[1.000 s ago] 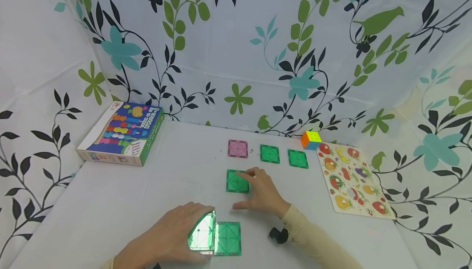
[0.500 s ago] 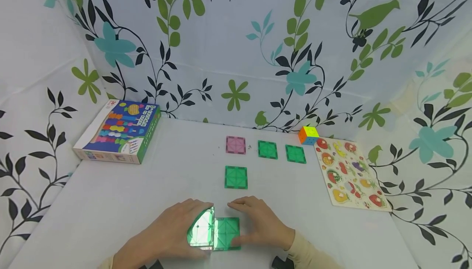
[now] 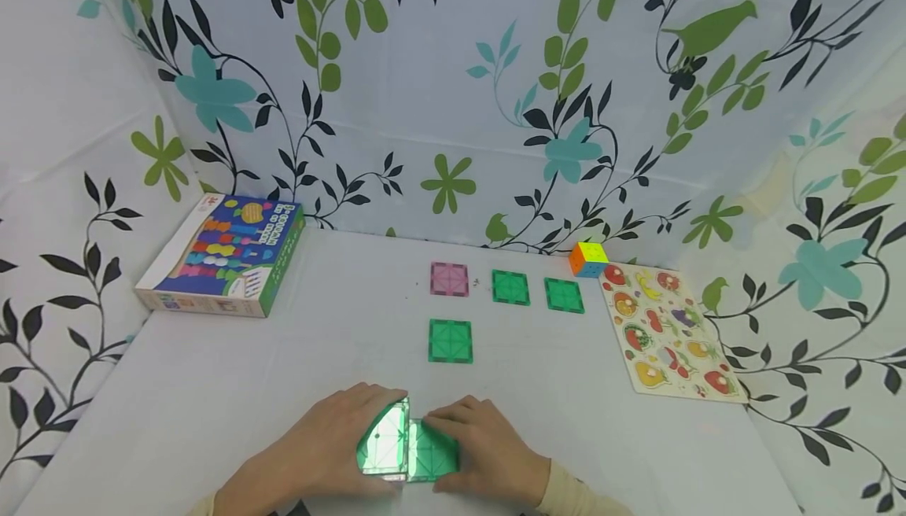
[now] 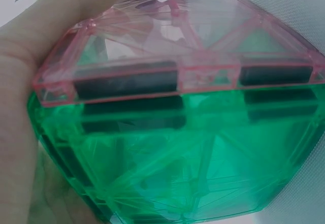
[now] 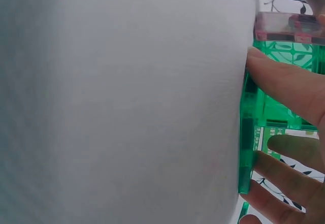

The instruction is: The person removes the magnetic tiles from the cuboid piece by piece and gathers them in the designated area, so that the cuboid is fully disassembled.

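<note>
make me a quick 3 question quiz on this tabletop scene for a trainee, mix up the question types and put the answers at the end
1. Count: in the head view, how many loose magnetic tiles lie flat with neither hand touching them?
2. True or false: the puzzle cube is closer to the fruit picture board than to the game box.
3. Fill in the blank: the left hand holds a tile structure; in the left wrist view its two tile colours are green and ____.

Key
1. Four: one pink and three green.
2. True.
3. Pink.
</note>
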### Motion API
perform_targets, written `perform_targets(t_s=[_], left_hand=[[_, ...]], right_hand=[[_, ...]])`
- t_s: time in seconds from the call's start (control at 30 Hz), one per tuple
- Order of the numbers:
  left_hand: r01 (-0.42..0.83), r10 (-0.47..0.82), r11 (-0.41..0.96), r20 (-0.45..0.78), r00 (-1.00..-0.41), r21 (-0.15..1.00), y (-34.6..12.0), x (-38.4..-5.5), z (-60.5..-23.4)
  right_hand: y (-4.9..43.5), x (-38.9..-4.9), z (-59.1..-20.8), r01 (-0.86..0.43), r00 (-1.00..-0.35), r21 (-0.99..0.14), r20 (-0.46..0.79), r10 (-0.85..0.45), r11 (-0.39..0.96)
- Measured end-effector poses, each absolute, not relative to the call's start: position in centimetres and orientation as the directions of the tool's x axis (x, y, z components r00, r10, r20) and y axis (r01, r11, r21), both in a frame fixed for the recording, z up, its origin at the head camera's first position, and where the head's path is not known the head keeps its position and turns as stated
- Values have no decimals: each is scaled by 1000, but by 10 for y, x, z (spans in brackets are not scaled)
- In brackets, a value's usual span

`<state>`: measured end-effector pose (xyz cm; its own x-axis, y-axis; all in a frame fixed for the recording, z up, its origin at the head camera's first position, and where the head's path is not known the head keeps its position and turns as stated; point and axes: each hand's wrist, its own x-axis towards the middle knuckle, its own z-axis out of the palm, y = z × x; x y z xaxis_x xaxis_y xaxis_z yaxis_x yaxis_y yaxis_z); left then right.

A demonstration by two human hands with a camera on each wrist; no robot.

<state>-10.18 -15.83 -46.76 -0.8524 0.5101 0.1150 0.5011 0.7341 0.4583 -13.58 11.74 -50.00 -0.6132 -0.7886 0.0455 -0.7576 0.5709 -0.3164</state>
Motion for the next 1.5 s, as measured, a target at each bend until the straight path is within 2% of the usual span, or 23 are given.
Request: perform_targets(t_s=[0.5, 0.83, 1.2, 1.5], left_hand=[[465, 508, 734, 54, -859, 495, -157, -102, -467], [489, 510, 729, 97, -855, 479, -157, -102, -468], [499, 507, 732, 120, -854, 464, -157, -103, -469], [493, 510, 722, 108, -853, 486, -158, -102, -469]], right_hand=[[116, -138, -496, -755, -627, -270, 32, -778, 597], [133, -146, -485, -657, -724, -313, 8, -689, 686], [185, -197, -457, -565, -807, -414, 100, -582, 713], [222, -247, -468, -473, -867, -404, 56, -495, 783]])
